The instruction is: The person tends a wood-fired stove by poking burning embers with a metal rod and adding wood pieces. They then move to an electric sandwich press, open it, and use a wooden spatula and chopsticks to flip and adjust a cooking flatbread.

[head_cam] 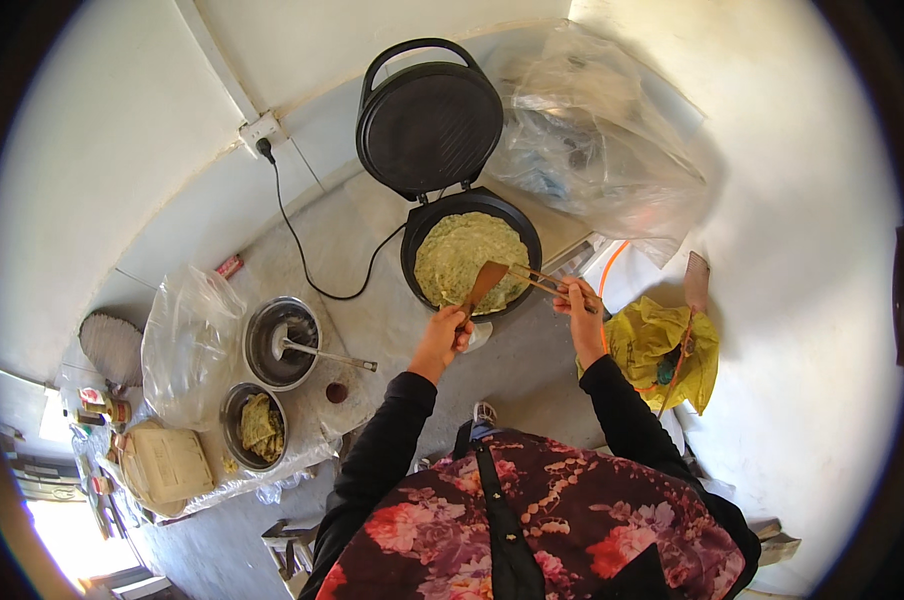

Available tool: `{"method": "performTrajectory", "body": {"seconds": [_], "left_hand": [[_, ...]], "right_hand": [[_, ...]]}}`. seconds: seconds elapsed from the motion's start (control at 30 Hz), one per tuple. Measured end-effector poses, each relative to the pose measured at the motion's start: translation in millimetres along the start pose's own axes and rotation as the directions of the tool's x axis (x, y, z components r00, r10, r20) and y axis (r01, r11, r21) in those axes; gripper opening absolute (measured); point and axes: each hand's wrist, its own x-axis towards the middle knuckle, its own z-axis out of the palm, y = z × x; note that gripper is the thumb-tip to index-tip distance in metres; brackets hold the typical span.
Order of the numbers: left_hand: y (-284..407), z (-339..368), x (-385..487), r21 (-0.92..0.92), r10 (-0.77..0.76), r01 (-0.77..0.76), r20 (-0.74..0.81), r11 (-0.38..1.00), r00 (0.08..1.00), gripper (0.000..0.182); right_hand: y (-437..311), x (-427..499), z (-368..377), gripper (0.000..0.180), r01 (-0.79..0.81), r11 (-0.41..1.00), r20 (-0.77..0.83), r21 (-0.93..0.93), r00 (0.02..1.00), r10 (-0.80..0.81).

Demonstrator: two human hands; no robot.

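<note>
A round flatbread flecked with green (463, 251) covers most of the lower plate of a black electric griddle (408, 259). The griddle's lid (429, 127) stands raised behind it. My left hand (441, 343) grips a brown wooden spatula (486, 285), whose blade lies over the flatbread's front right part. In my right hand (583, 319) is a pair of wooden chopsticks (540, 280), their tips close to the spatula's blade at the flatbread's right side. Whether the tips touch the bread, I cannot tell.
Left on the counter are a metal bowl with a ladle (253, 352), a smaller bowl (225, 431) of folded flatbread pieces, a plastic jug (167, 465) and a clear bag (189, 345). A black cord (302, 274) runs to the wall socket. Plastic sheeting (594, 142) and a yellow bag (639, 330) are at right.
</note>
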Motion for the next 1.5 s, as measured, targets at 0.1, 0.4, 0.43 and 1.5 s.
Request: {"method": "performTrajectory", "body": {"seconds": [0.1,0.4,0.43,1.5], "left_hand": [[-8.4,-2.0,7.5,0.039,-0.005,0.006,-0.023,0.999,1.0,0.02],[-9.9,14.3,7.7,0.083,0.082,-0.077,-0.059,0.994,0.995,0.02],[-9.2,13.7,1.2,0.104,0.092,-0.085,-0.063,0.991,0.994,0.02],[25.0,-8.7,33.9,0.063,0.298,-0.291,-0.187,0.955,0.936,0.013]], "right_hand": [[5.4,4.7,-5.5,0.028,-0.005,1.0,-0.009,0.006,1.0,0.005],[-1.9,13.2,-10.5,0.028,0.005,1.0,0.034,0.021,0.999,-0.006],[-5.5,10.0,-13.6,0.028,0.006,1.0,0.038,0.025,0.999,-0.007],[20.9,62.6,42.2,0.026,-0.069,0.959,0.01,0.276,0.998,0.069]]}}
